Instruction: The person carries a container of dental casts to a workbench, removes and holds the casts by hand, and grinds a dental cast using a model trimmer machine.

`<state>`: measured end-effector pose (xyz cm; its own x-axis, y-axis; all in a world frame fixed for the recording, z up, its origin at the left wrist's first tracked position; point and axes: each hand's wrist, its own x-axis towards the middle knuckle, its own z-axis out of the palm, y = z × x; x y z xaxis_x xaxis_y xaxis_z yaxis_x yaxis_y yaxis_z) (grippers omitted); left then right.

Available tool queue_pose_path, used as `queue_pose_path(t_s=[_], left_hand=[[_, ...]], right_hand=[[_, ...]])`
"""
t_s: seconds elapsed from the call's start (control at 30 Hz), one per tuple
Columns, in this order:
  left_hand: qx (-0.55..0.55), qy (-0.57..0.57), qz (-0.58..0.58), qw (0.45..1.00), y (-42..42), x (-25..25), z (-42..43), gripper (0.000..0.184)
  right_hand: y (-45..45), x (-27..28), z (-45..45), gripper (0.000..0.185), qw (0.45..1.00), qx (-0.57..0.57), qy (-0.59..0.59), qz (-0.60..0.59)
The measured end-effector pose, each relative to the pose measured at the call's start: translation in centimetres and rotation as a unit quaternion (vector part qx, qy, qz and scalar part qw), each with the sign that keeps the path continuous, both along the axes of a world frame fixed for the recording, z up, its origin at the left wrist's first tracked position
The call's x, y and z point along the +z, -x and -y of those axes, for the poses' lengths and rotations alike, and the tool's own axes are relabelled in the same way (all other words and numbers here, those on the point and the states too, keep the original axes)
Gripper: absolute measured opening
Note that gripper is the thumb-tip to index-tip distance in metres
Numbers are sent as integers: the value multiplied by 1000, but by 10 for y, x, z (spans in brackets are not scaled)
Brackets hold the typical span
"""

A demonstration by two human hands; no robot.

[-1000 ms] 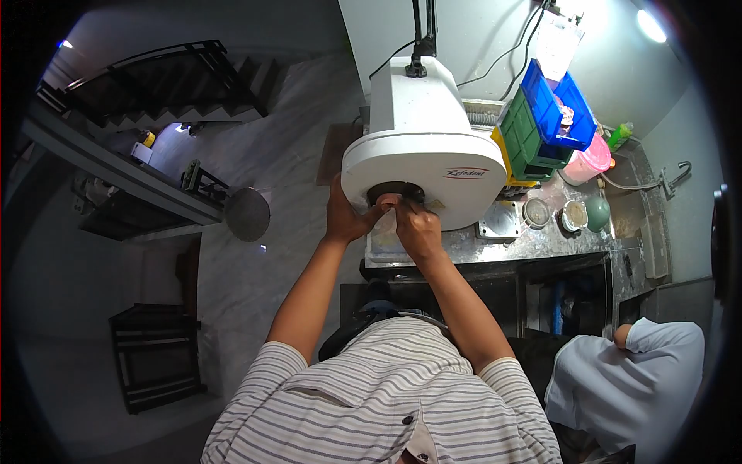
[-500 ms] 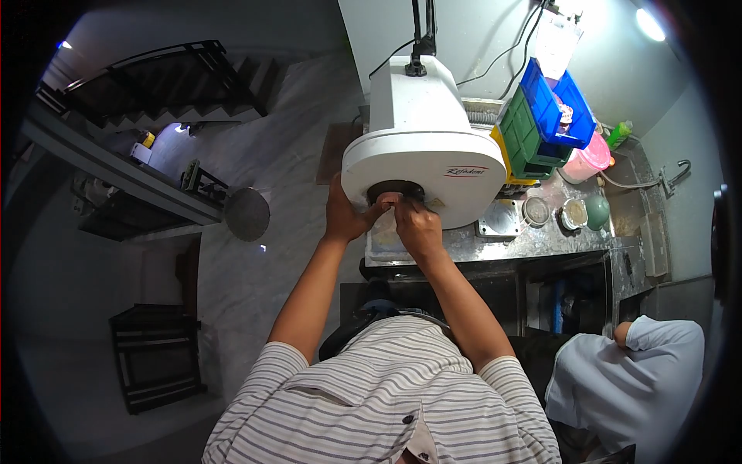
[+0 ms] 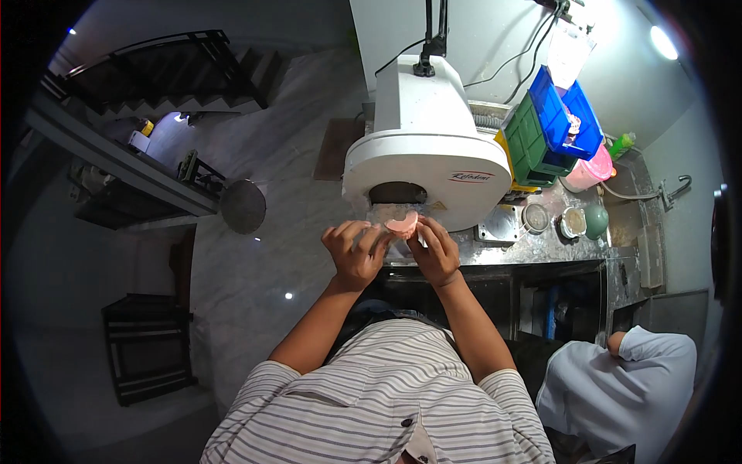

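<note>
A small pink curved piece, shaped like a dental model, is pinched between the thumb and fingers of my right hand. My left hand is just to the left of the piece, its fingers bent and apart, holding nothing. Both hands are in front of a white machine with a rounded front plate. The dark round opening in that plate shows uncovered, just beyond the pink piece.
Blue bins and green bins stand right of the machine. A pink tub, bowls and a green ball-like object are on the metal counter. A person in a light shirt is at lower right. A round stool stands left.
Both hands have come back from the machine's opening toward me. The pink piece is now in plain view in my right hand, and my left hand has moved apart with its fingers spread.
</note>
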<state>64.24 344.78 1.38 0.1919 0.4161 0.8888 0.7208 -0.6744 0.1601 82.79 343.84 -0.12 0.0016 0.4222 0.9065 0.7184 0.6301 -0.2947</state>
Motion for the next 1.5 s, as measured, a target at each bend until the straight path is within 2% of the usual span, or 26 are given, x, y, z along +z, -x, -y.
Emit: queue_pose_path(t_s=[0.1,0.43,0.57,0.63,0.67,0.7,0.77,0.83,0.87,0.93,1.0,1.03,1.07,1.13,1.27,1.3,1.33,1.5], left_hand=[[-35,-11,-10,999,0,8,3,38],[-45,-27,9,999,-4,9,6,36],[-28,-6,20,999,-8,6,-3,29],[-12,15,20,1000,-8,-4,-15,26],[-16,42,5,999,-7,-11,-24,22],[-20,70,-11,997,-7,-12,-31,19],[-28,58,4,998,-9,-13,-42,17],[28,116,10,993,-8,-14,-47,33],[29,115,11,993,-7,-16,-47,33],[121,156,5,980,-5,-13,-46,46],[132,174,15,976,-2,-12,-46,53],[143,190,25,971,0,-12,-46,62],[143,191,25,971,2,-12,-48,62],[80,110,73,988,3,-7,-58,86],[35,148,109,982,7,3,-78,97],[-82,250,123,957,10,9,-88,99],[-198,345,134,908,12,13,-93,102],[-172,326,151,917,12,-2,-97,102]], right_hand=[[2,3,2,38,999,10,-25,-20],[5,15,7,38,998,8,-39,-41],[7,19,0,37,999,-7,-25,-35],[8,11,-10,33,996,-16,90,5],[11,6,-17,24,992,-22,122,-10],[12,1,-23,24,992,-22,120,-11],[14,-8,-33,15,983,-44,177,11],[17,-7,-36,13,974,-56,218,25],[18,-7,-36,13,962,-68,262,39],[20,-7,-36,11,962,-79,253,63],[20,-12,-36,10,961,-92,247,85],[21,-17,-38,14,961,-96,233,110],[21,-23,-39,18,961,-100,220,134],[24,-22,-39,21,960,-101,230,124],[23,-29,-43,27,964,-72,237,101],[23,-29,-42,27,963,-71,238,102],[23,-29,-42,29,964,-68,237,97],[23,-28,-42,31,968,-81,219,93]])
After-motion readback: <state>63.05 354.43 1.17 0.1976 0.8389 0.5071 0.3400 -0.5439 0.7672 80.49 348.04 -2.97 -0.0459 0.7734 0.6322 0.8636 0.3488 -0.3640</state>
